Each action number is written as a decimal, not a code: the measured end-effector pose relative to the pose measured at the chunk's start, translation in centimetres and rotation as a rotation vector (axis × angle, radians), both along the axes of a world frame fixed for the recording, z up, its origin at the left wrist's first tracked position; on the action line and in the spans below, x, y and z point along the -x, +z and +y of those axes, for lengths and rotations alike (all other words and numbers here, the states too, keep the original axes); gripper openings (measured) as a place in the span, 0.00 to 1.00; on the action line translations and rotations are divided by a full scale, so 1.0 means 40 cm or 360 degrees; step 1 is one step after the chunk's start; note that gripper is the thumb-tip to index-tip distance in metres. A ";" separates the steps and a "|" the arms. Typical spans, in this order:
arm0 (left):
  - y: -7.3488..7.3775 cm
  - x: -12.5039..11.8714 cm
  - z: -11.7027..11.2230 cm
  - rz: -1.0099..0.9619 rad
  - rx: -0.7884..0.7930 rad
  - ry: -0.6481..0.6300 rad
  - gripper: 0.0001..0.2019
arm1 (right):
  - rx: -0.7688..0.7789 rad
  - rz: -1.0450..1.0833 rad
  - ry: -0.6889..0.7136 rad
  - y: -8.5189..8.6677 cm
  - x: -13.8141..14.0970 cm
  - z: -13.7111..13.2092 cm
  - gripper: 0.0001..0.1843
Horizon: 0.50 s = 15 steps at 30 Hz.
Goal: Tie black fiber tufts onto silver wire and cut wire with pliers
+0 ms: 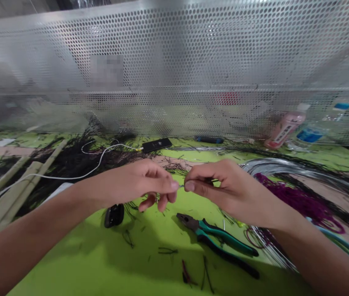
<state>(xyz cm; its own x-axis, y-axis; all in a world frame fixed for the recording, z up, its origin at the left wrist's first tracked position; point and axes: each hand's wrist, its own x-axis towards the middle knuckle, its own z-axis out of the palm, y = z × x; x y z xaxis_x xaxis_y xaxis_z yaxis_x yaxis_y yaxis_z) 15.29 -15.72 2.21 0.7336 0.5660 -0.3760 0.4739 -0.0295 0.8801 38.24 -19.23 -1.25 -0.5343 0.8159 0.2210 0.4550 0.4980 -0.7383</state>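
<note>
My left hand [143, 183] and my right hand [220, 185] meet above the green table, both pinched on a short thin wire piece [181, 186] held between their fingertips. The remaining fingers of my left hand curl under. Green-handled pliers [217, 240] lie on the table just below my right hand. A small black object [114, 215] sits under my left wrist.
A perforated metal screen [174, 70] closes the back. Black feathery strands [69, 160], wooden sticks [10, 189], a white cable [69, 176] and a black phone [156, 144] lie left and behind. Silver wire bundles [273, 166], purple strands [297, 201] and bottles [285, 129] are right.
</note>
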 end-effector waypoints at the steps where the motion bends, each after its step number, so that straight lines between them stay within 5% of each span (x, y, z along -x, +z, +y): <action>1: 0.001 0.000 0.002 0.0035 -0.0009 -0.0008 0.14 | 0.0007 -0.0005 0.0004 0.000 0.001 0.001 0.13; 6: 0.006 0.007 0.000 0.0122 -0.0171 -0.0119 0.11 | 0.0037 -0.0012 0.0013 0.000 0.003 0.006 0.15; 11: 0.006 0.012 -0.022 0.0268 -0.0643 -0.0125 0.13 | 0.0157 0.0022 0.0017 0.004 -0.004 0.003 0.14; 15: -0.021 0.013 -0.036 0.0271 -0.1549 -0.0299 0.15 | 0.0239 0.0060 0.0008 0.002 -0.012 0.000 0.14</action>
<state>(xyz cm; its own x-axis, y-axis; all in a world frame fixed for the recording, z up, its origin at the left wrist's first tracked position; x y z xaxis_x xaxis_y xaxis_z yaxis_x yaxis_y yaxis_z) 14.75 -17.14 1.37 0.8222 0.5635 0.0804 0.5049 -0.7872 0.3541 38.74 -19.24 -1.17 -0.5321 0.8386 0.1166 0.4231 0.3827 -0.8213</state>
